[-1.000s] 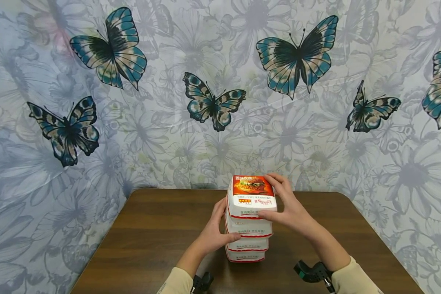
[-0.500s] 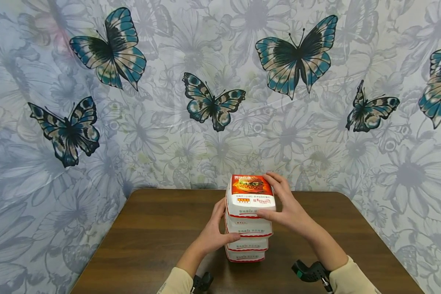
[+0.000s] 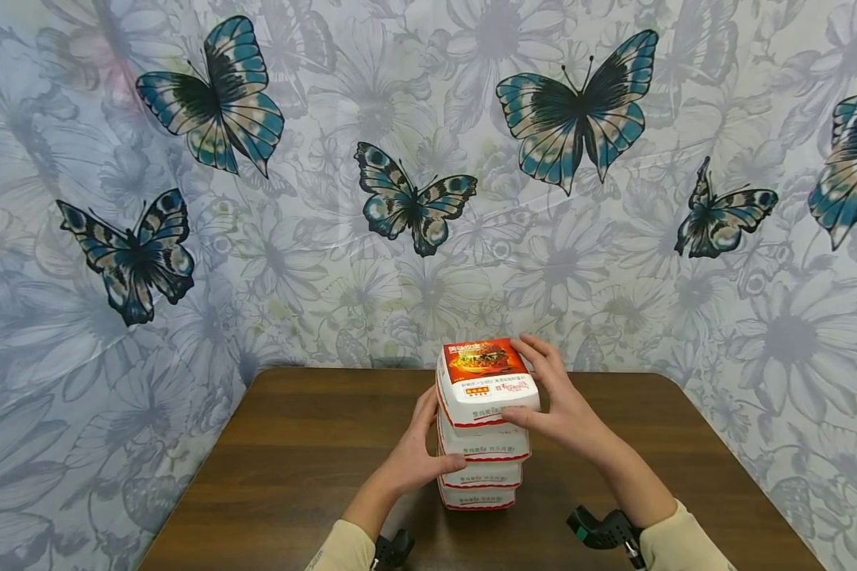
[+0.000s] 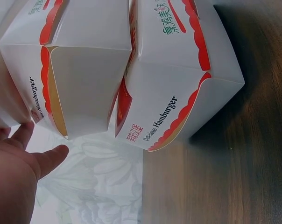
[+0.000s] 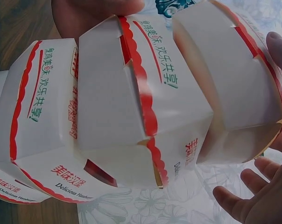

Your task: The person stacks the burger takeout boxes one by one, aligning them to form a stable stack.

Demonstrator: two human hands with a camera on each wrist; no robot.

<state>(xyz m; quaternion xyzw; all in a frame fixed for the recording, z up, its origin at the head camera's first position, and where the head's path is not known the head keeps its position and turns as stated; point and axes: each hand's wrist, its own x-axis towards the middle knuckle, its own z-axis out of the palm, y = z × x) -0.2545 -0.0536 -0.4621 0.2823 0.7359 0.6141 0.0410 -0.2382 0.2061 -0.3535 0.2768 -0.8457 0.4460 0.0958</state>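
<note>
Several white burger boxes with red scalloped trim stand in one stack, the lowest box (image 3: 478, 499) on the table. My right hand (image 3: 559, 400) holds the top burger box (image 3: 493, 403), thumb at its front and fingers spread along the right side toward the back. This top box sits slightly turned, and its lid shows a burger picture. In the right wrist view a gap shows under one end of the top box (image 5: 234, 70). My left hand (image 3: 409, 452) holds the second burger box (image 3: 489, 442) from the left, thumb at its front edge, fingers reaching back.
The stack is on a brown wooden table (image 3: 314, 444). A wall covering (image 3: 371, 301) with butterflies and grey flowers rises behind the table's far edge. A black wrist mount (image 3: 603, 527) shows by the right sleeve, another mount (image 3: 394, 547) by the left.
The top box has turned a little anticlockwise under my right hand, its far left corner shifting left. My left hand and the lower boxes have stayed in place.
</note>
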